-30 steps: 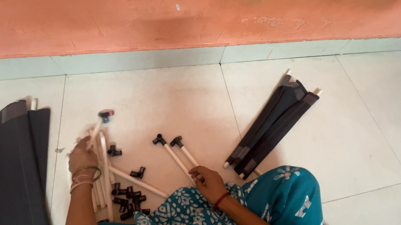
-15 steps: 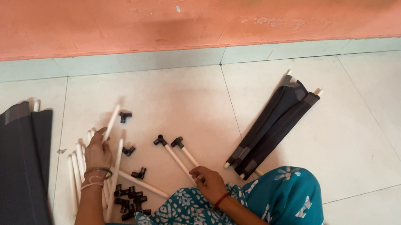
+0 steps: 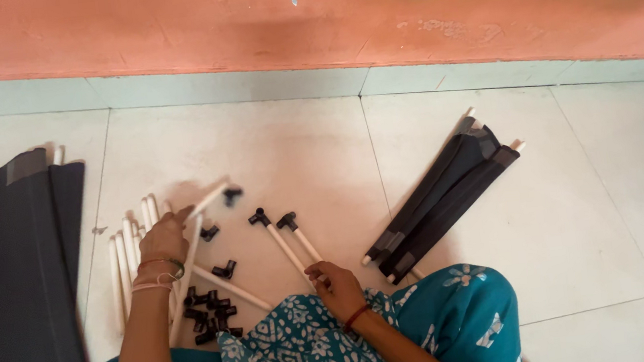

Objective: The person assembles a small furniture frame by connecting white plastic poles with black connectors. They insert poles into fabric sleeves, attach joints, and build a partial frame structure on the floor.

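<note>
White plastic rod [image 3: 207, 201], black fitting at its far tip, sits clamped in your left hand [image 3: 163, 239], angled up-right off the tile floor [image 3: 294, 152]. Your right hand [image 3: 335, 283] closes on the near ends of two rods [image 3: 290, 245] running away up-left. Loose connectors [image 3: 209, 307] lie between your hands, nearer the left.

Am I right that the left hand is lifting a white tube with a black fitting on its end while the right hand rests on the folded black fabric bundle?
Not quite. The head view shows the right hand resting on the two white tubes with black fittings, apart from the folded black fabric bundle. The left hand does lift a white tube with a black fitting.
</note>
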